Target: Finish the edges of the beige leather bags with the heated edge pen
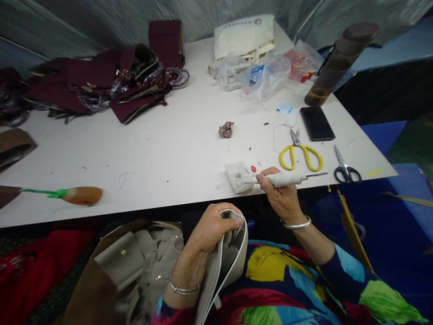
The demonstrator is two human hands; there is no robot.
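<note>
By the table (pixel 176 149), left hand (pixel 214 228) pinching beige piece (pixel 237 265), right hand (pixel 282 197) gripping white-handled tool (pixel 287 179)

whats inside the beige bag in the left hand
Through its open top, the beige bag shows pale inner walls and shadow. The left hand covers part of the rim; the bottom is hidden, so anything there can't be seen.

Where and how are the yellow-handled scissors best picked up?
Probably by the yellow loops, from the person's side: they spread open toward it, while the blades point away. The right hand holds a white-handled tool, so it would need freeing first.
</note>
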